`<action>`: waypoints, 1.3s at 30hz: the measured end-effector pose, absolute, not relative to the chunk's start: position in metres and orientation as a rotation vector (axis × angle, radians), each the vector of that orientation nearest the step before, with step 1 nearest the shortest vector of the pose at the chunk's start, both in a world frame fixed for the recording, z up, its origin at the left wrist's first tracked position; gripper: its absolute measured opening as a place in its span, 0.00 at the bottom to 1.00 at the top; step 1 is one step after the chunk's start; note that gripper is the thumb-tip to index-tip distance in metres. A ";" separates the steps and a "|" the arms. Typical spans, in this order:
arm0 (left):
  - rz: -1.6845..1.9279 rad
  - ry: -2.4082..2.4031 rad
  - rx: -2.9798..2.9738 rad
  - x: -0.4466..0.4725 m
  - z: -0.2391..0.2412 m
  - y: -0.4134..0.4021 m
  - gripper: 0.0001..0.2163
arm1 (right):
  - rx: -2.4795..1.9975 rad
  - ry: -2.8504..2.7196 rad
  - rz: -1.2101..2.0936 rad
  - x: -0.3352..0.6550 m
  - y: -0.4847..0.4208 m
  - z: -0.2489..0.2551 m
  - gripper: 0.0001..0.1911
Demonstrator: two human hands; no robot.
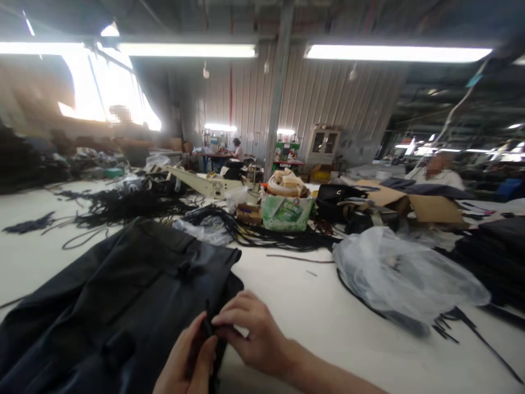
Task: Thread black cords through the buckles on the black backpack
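Observation:
A large black garment (123, 295) of smooth fabric lies spread on the white table (303, 306) at the lower left. My left hand (189, 358) and my right hand (253, 334) meet at its near right edge. Both hands are closed in a pinch on a small black piece at the garment's edge (208, 327); what exactly that piece is, I cannot make out. The right forearm reaches in from the lower right.
A crumpled clear plastic bag (402, 279) lies to the right over black straps. Black cords (254, 232), a green bag (285, 213), cardboard boxes (435, 208) and dark bags crowd the table's far side. A seated person (437, 175) is at the far right, others in the background.

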State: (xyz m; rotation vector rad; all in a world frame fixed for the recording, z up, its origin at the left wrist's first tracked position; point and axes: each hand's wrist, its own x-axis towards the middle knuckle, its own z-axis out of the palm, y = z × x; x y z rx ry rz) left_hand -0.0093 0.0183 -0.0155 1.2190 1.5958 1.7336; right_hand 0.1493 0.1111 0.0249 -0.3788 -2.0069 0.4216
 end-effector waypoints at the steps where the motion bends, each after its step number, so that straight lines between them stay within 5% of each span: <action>1: 1.713 1.612 1.245 -0.009 -0.012 0.012 0.23 | -0.378 -2.024 0.434 0.150 0.108 0.030 0.05; 22: 1.666 1.558 1.281 -0.015 -0.004 -0.001 0.17 | -0.345 -2.187 0.469 0.153 0.113 0.034 0.01; 39: 1.634 1.571 1.413 -0.015 0.001 0.002 0.13 | -0.327 -2.293 0.327 0.152 0.114 0.023 0.08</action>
